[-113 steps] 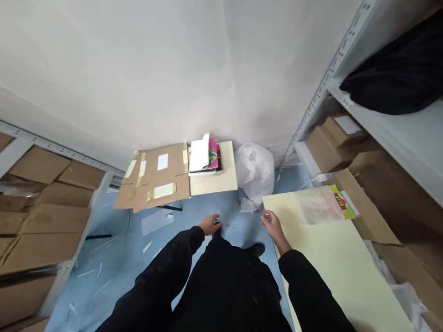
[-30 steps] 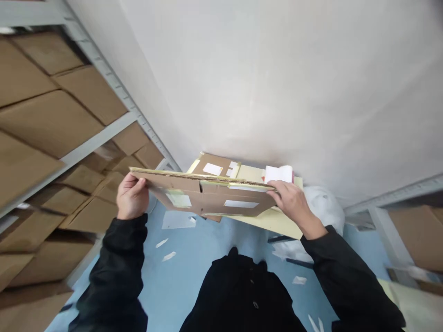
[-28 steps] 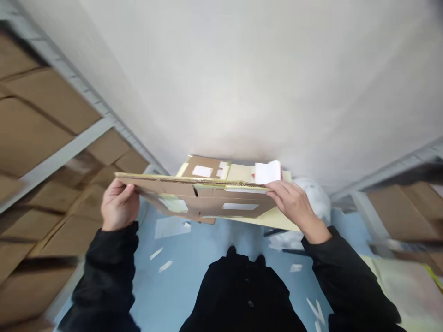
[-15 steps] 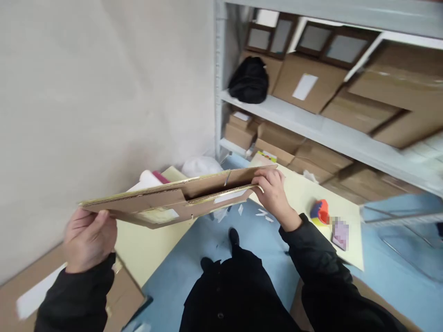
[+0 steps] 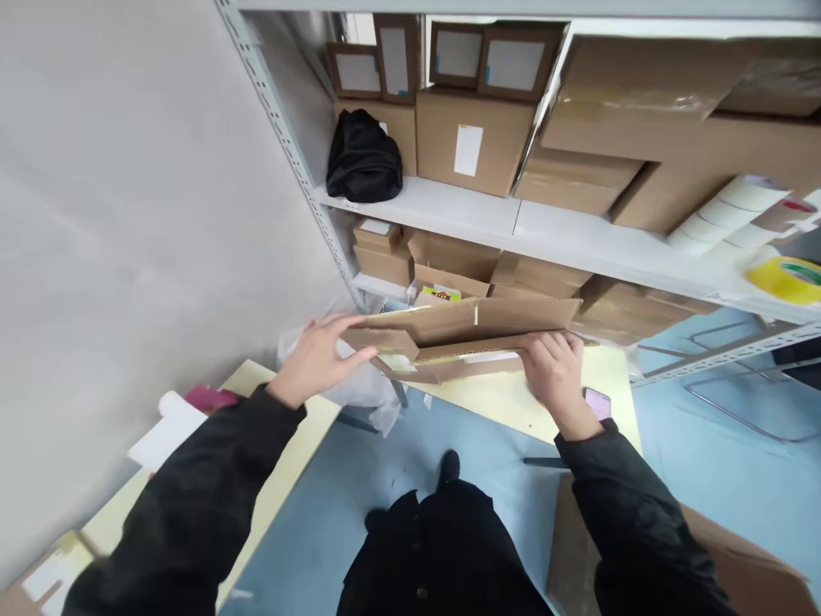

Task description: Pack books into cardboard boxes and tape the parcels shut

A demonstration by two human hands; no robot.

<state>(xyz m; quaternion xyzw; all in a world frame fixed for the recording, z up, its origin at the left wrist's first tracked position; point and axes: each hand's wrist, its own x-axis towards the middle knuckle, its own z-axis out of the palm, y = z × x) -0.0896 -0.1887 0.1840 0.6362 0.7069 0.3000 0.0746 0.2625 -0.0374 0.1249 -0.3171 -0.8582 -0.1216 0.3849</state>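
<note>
Slipping could be caused where the carton (image 5: 442, 326) is held loosely by the left hand (image 5: 319, 355), though clasped by the right hand (image 5: 554, 373).

Wall: on your left, a pale grey surface (image 5: 128, 214) with uneven shading, reaching the perforated upright (image 5: 277, 124).
Rack: ahead of you, a grey metal shelving unit (image 5: 442, 201) with white shelf boards.
Left tabletop: cream (image 5: 313, 425), set along the wall; a dark leg (image 5: 356, 421) shows by its far right corner.
Right tabletop: cream (image 5: 500, 402), beside the rack; another dark leg (image 5: 545, 462) shows below its near edge.
Floor: blue (image 5: 333, 513), visible to you between both tabletops.
Tubing: a bent metal frame (image 5: 737, 419) past the right tabletop's right edge.
Light: soft on your wall, brightest in white gaps (image 5: 363, 27) behind the upper shelf.
</note>
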